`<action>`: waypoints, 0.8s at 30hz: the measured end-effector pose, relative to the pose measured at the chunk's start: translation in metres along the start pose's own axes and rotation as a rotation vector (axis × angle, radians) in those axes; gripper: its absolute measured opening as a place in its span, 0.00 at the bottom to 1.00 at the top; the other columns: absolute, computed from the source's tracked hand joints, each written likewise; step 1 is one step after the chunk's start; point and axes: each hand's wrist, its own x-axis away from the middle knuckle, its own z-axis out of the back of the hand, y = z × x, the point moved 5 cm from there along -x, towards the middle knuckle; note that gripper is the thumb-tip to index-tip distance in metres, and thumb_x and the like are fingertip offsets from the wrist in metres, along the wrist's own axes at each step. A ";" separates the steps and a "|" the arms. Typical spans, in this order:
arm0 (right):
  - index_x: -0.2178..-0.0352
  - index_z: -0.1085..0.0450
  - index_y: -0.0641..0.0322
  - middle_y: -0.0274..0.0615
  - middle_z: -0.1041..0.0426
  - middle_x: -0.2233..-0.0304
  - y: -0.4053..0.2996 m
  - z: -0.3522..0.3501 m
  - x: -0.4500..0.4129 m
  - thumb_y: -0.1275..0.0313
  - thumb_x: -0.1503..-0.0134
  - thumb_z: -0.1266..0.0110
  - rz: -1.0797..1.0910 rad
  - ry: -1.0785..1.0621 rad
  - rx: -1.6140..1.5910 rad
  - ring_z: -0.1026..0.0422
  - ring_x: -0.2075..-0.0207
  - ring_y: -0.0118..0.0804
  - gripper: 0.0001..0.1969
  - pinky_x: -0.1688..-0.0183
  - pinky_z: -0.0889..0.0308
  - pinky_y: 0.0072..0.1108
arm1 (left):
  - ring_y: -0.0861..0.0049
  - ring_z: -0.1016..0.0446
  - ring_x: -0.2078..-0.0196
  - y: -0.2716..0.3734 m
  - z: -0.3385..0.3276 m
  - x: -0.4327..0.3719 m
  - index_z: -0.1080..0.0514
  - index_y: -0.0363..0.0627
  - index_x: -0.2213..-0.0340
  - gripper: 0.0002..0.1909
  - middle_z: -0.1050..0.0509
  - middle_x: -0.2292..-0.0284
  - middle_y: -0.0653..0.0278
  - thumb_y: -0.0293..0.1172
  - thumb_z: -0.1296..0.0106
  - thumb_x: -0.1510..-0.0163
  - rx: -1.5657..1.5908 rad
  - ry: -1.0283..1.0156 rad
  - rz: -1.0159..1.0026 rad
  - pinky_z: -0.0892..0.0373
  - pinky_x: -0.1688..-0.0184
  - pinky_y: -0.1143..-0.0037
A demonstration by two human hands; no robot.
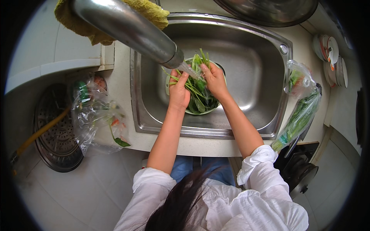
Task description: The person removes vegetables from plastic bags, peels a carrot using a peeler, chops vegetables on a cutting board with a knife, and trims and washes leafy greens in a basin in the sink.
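Water runs from the metal faucet (170, 56) onto leafy greens (199, 95) in a round, pale-rimmed colander or bowl (202, 113) inside the stainless steel sink (245, 69). On the left of the stream, my left hand (179, 89) holds several green stems, palm partly turned up. My right hand (215, 80) grips more stems and leaves on the other side, with stem ends sticking up beyond its fingers. The lower leaves lie in the vessel under both hands. Its far side is partly hidden by the greens and the faucet.
A yellow cloth (150, 14) hangs behind the faucet. Left of the sink lies a clear plastic bag (98, 124) with vegetable pieces. Bagged long green vegetables (300, 115) and another small bag (300, 79) rest at the right. Stacked dishes (332, 49) stand farther right; a large metal lid or pan (268, 13) sits behind.
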 end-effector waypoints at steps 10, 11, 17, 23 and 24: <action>0.64 0.31 0.65 0.32 0.30 0.70 -0.006 -0.018 -0.001 0.68 0.47 0.46 -0.009 -0.096 -0.036 0.36 0.68 0.21 0.11 0.62 0.40 0.16 | 0.80 0.32 0.70 -0.009 -0.008 0.004 0.33 0.33 0.64 0.10 0.29 0.72 0.60 0.29 0.55 0.44 -0.654 0.253 -0.174 0.37 0.66 0.78; 0.64 0.31 0.65 0.32 0.30 0.70 -0.003 -0.019 -0.002 0.68 0.47 0.46 -0.008 -0.096 -0.037 0.36 0.68 0.21 0.11 0.62 0.40 0.16 | 0.80 0.32 0.70 -0.007 -0.005 0.002 0.33 0.33 0.64 0.10 0.29 0.72 0.60 0.29 0.55 0.44 -0.654 0.253 -0.175 0.37 0.66 0.78; 0.61 0.32 0.66 0.33 0.29 0.68 -0.004 -0.012 -0.002 0.72 0.47 0.48 0.053 -0.065 -0.182 0.34 0.68 0.21 0.12 0.63 0.38 0.16 | 0.81 0.31 0.69 -0.007 -0.015 0.008 0.31 0.33 0.65 0.10 0.27 0.72 0.60 0.29 0.53 0.46 -0.707 0.201 0.065 0.36 0.66 0.78; 0.60 0.35 0.66 0.34 0.29 0.68 0.006 -0.002 -0.007 0.73 0.47 0.48 -0.065 0.032 -0.100 0.32 0.67 0.23 0.13 0.62 0.36 0.16 | 0.82 0.31 0.71 -0.007 -0.018 0.012 0.30 0.33 0.66 0.10 0.26 0.71 0.64 0.26 0.49 0.50 -0.742 -0.049 0.059 0.35 0.70 0.79; 0.60 0.35 0.66 0.34 0.29 0.68 0.008 0.000 -0.008 0.73 0.47 0.48 -0.066 0.032 -0.100 0.32 0.67 0.23 0.13 0.62 0.36 0.16 | 0.82 0.31 0.71 -0.004 -0.021 0.012 0.30 0.33 0.66 0.10 0.26 0.71 0.64 0.26 0.49 0.50 -0.743 -0.049 0.060 0.35 0.70 0.79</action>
